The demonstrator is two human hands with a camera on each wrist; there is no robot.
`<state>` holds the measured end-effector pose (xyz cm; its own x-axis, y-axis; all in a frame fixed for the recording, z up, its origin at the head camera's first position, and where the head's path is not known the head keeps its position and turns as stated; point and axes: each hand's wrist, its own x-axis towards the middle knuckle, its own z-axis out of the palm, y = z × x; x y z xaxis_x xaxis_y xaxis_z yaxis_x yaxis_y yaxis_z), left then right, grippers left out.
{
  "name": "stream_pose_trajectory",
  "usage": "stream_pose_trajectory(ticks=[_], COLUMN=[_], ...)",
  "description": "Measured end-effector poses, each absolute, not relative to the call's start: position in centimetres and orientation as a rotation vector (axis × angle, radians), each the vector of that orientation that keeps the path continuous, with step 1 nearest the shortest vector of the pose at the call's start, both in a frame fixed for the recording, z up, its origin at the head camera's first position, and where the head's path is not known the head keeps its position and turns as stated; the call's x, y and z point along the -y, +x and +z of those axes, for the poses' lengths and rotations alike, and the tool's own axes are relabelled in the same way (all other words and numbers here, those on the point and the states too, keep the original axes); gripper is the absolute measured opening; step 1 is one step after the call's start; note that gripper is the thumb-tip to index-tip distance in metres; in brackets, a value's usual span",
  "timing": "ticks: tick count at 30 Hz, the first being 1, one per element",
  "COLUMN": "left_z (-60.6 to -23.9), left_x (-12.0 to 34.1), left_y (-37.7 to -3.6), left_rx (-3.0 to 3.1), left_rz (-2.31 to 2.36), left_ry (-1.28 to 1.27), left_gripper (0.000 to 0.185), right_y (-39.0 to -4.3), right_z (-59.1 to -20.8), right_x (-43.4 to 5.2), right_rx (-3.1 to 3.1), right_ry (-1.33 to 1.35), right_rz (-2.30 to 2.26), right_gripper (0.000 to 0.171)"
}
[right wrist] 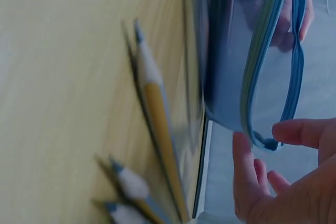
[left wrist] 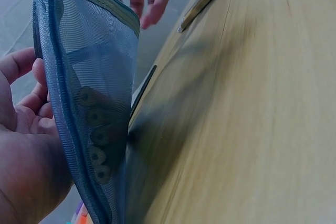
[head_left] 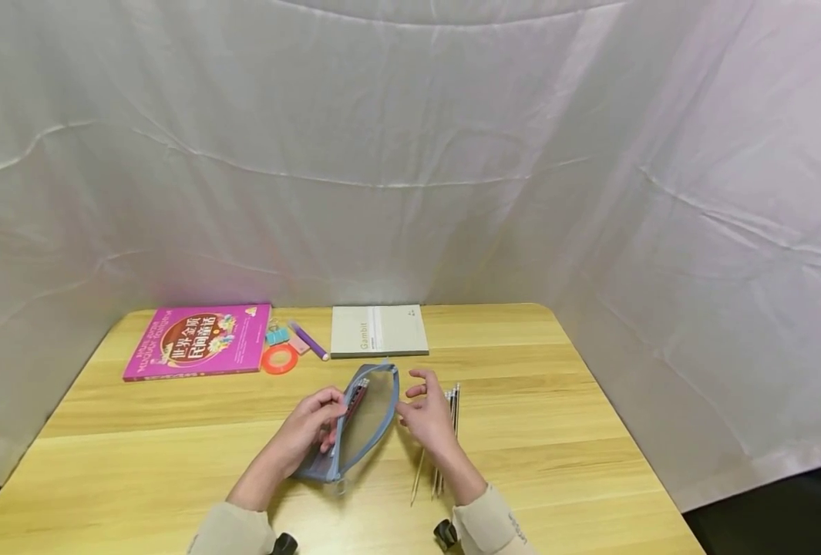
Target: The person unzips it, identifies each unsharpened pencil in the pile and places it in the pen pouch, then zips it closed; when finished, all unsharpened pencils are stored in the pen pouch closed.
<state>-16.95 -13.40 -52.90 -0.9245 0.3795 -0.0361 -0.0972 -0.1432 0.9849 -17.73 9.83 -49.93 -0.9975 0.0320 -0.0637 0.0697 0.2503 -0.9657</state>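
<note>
A blue-grey mesh zipper pencil pouch [head_left: 377,420] stands unzipped, its mouth spread wide. My left hand [head_left: 307,428] grips its left rim between thumb and fingers. Inside, several pencils [head_left: 357,397] lean against the left wall; their round ends [left wrist: 97,156] show through the mesh in the left wrist view. My right hand [head_left: 427,416] is at the pouch's right rim, fingers loosely spread and holding nothing. In the right wrist view its thumb and forefinger lie right by the zipper's end [right wrist: 270,144]. Beneath that hand, several loose pencils [right wrist: 157,108] lie on the table, sharpened tips toward me.
Across the back of the wooden table [head_left: 521,432] lie a pink book [head_left: 202,339], a roll of orange tape [head_left: 280,359], a teal binder clip [head_left: 277,336], a purple marker [head_left: 309,340] and a pale notebook [head_left: 379,330]. Grey cloth [head_left: 382,154] hangs behind and at both sides.
</note>
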Motion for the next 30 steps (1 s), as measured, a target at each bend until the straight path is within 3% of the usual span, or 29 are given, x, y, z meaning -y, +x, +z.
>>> stream_pose_trajectory(ticks=[10, 15, 23, 30], left_z=[-52.93, -52.82, -52.92, -52.72], left_x=[13.26, 13.07, 12.89, 13.41], left_y=[-16.79, -16.74, -16.56, -16.14], left_rx=[-1.816, -1.883, -2.004, -2.153], left_rz=[2.14, 2.105, 2.021, 1.854], left_ry=[0.3, 0.308, 0.25, 0.408], left_gripper=[0.019, 0.025, 0.019, 0.022], right_y=[-17.47, -17.3, -17.38, -17.33], right_z=[-50.49, -50.53, -50.67, -50.69], right_x=[-10.08, -9.9, -9.5, -9.27], right_rx=[-2.176, -2.176, -2.207, -2.167], right_ry=[-0.048, -0.097, -0.093, -0.066], right_rz=[-1.848, -1.834, -1.82, -1.872], right_gripper=[0.096, 0.098, 0.101, 0.099])
